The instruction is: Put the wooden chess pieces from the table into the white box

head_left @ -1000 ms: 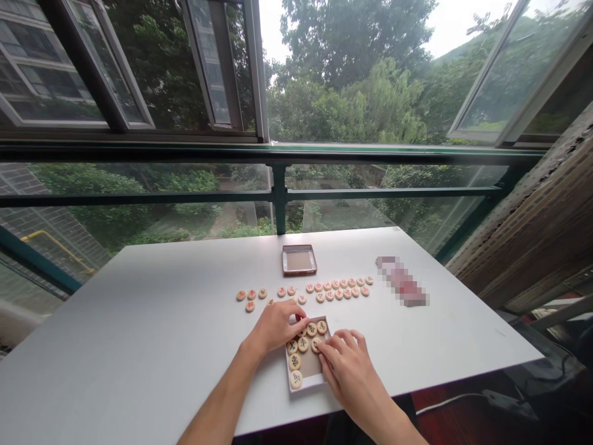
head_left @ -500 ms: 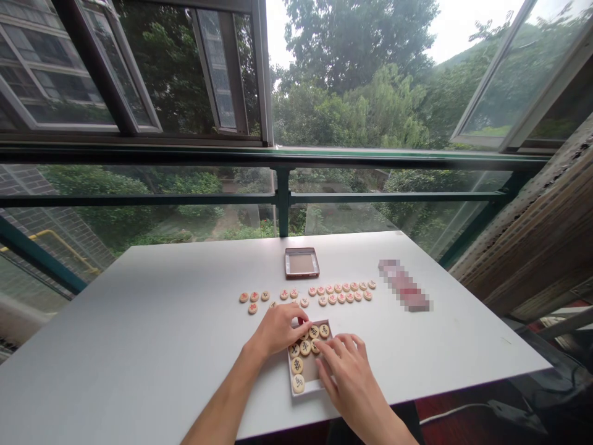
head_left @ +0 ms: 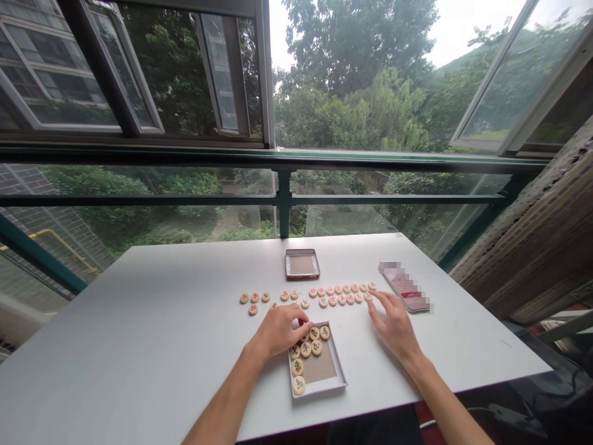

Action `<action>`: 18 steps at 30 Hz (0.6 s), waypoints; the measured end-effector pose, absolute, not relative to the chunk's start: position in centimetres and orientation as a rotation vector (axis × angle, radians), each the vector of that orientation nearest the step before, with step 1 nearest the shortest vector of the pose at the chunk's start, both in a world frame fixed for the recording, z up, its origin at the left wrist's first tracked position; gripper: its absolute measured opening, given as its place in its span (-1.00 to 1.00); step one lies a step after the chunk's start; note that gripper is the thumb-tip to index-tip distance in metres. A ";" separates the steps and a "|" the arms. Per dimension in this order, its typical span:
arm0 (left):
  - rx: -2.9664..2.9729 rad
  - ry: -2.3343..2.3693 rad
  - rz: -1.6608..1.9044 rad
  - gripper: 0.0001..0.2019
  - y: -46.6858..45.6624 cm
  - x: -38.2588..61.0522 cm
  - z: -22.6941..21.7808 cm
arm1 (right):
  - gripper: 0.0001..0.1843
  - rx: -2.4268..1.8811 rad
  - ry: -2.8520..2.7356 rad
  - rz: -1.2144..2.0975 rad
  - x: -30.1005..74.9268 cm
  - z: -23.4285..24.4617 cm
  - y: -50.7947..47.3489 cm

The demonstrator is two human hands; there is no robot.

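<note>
A shallow open box holds several round Chinese chess pieces with black characters, among them a horse piece at its near left corner. My left hand is closed around the box's far left corner and covers part of the pieces there. To the right, my right hand reaches over the table with thumb and fingers apart. Its fingertips are at a red-lettered chess piece, the rightmost of the nearer row. Whether they touch it is hard to see.
More red-lettered pieces lie in two rows on the white table. A few others lie further left. Behind them is the box lid. A partly blurred phone lies at the right, and a railing runs behind the table.
My right hand has moved from inside the box up and right to the end of the red-lettered rows. One black-lettered piece it covered now shows in the box. My left hand has stayed put.
</note>
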State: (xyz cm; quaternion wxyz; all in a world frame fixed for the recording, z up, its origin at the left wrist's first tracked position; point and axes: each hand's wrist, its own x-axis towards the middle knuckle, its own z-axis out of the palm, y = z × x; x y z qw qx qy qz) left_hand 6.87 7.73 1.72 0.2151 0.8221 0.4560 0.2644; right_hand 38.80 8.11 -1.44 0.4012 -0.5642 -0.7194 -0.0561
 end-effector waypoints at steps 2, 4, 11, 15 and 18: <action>2.280 1.264 0.731 -0.78 7.7 6.9 1.7 | -0.67 -1.451 -1.834 -0.148 40.2 -1.9 9.1; 2.280 1.266 0.733 -0.78 7.7 6.9 1.7 | -0.68 -1.436 -1.871 -0.143 41.2 -2.1 9.9; 2.275 1.278 0.716 -0.79 7.8 7.0 1.6 | -0.64 -1.403 -1.904 -0.140 42.4 -2.9 11.4; 2.260 1.269 0.727 -0.77 7.7 7.0 1.7 | -0.64 -1.384 -1.926 -0.148 42.3 -3.3 11.4; 2.241 1.262 0.762 -0.77 7.8 7.0 1.9 | -0.64 -1.359 -1.925 -0.161 42.3 -3.4 11.3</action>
